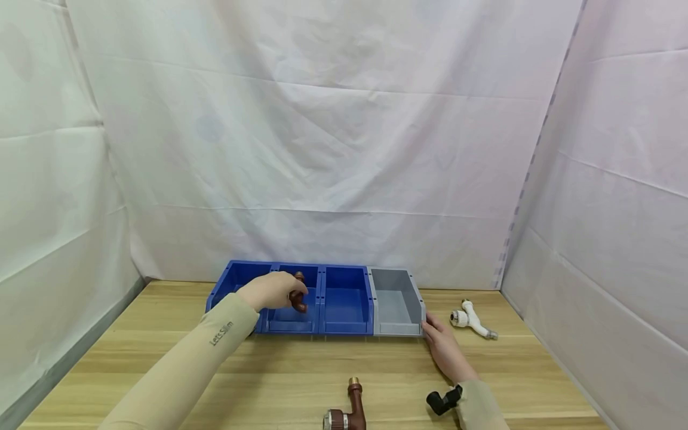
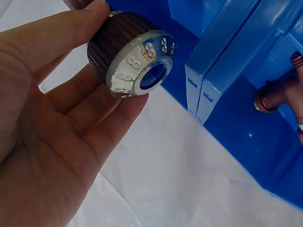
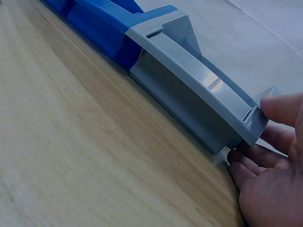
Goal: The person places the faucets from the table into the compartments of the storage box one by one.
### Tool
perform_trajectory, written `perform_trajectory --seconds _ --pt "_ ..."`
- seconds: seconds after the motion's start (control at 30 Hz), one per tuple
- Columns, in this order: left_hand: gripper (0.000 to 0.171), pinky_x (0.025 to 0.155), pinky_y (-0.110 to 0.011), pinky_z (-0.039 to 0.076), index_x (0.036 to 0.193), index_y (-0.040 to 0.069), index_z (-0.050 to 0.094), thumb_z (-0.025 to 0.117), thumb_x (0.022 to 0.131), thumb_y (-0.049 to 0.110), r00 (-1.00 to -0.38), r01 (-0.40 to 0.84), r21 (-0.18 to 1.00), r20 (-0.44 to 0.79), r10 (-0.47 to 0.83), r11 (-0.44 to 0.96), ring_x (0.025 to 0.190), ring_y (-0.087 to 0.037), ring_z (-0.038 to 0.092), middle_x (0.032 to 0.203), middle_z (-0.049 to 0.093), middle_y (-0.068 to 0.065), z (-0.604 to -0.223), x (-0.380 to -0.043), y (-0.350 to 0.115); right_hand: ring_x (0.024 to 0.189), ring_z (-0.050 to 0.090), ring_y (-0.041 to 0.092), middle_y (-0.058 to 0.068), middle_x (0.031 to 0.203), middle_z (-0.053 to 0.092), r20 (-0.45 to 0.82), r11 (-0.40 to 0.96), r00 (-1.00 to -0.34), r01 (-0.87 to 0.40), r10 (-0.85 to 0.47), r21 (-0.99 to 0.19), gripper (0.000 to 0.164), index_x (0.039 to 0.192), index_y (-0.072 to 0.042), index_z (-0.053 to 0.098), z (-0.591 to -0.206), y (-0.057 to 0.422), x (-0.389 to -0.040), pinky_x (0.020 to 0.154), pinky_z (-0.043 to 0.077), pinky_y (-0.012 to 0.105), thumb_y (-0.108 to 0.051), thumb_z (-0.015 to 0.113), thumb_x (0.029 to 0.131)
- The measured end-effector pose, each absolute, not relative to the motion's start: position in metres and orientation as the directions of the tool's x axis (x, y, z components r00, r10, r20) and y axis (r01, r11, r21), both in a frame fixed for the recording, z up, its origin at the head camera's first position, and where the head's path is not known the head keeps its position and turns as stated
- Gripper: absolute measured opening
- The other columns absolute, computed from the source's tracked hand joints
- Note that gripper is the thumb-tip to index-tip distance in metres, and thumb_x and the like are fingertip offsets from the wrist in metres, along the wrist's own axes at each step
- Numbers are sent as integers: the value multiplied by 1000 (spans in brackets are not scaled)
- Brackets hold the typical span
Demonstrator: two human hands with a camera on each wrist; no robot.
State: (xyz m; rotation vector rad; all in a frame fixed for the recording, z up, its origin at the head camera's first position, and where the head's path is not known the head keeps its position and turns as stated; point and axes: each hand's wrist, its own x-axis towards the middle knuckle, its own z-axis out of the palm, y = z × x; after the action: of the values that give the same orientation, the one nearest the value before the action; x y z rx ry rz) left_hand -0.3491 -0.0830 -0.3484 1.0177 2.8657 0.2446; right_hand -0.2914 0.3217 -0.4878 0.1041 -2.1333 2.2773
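In the head view my left hand [image 1: 275, 289] holds a brown tap [image 1: 298, 306] over the second blue bin [image 1: 292, 325] from the left. The left wrist view shows the thumb and fingers of that hand [image 2: 57, 109] around the tap's ribbed brown knob [image 2: 128, 52], which has a silvery collar. Another brown tap [image 2: 284, 94] lies in a neighbouring blue bin, partly cut off by the frame. My right hand [image 1: 446, 349] grips the front right corner of the grey bin [image 1: 400, 329]; in the right wrist view its thumb is on top and its fingers below.
The bins stand joined in a row, with a third blue bin [image 1: 346, 327] beside the grey one. A white tap [image 1: 473, 319] lies right of them. Near the front edge lies another brown tap [image 1: 356, 406]. A white curtain [image 1: 322, 149] hangs behind the wooden table [image 1: 301, 370].
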Motion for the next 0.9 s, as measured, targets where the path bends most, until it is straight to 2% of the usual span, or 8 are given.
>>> perform_trajectory --seconds 0.6,0.77,0.9 --pt "41 75 -35 49 118 16 70 68 84 -7 -775 620 169 -14 631 766 85 -15 56 103 66 0 -355 -357 -83 145 8 31 26 158 7 67 -74 -997 -64 -35 -995 57 151 10 9 -489 320 -293 115 12 43 -9 38 105" --pt "38 69 -34 46 112 18 71 67 84 -8 -779 621 134 3 627 772 82 -17 57 98 65 1 -363 -361 -81 145 8 31 26 158 6 63 -88 -997 -60 -37 -994 59 151 10 9 -488 319 -294 115 12 42 -10 40 105" --pt "41 69 -33 45 114 20 70 66 85 -8 -782 621 96 16 623 778 89 -19 61 105 67 -2 -368 -363 -80 145 10 30 26 158 8 67 -93 -997 -63 -34 -994 60 151 10 10 -488 318 -294 115 13 42 -11 42 104"
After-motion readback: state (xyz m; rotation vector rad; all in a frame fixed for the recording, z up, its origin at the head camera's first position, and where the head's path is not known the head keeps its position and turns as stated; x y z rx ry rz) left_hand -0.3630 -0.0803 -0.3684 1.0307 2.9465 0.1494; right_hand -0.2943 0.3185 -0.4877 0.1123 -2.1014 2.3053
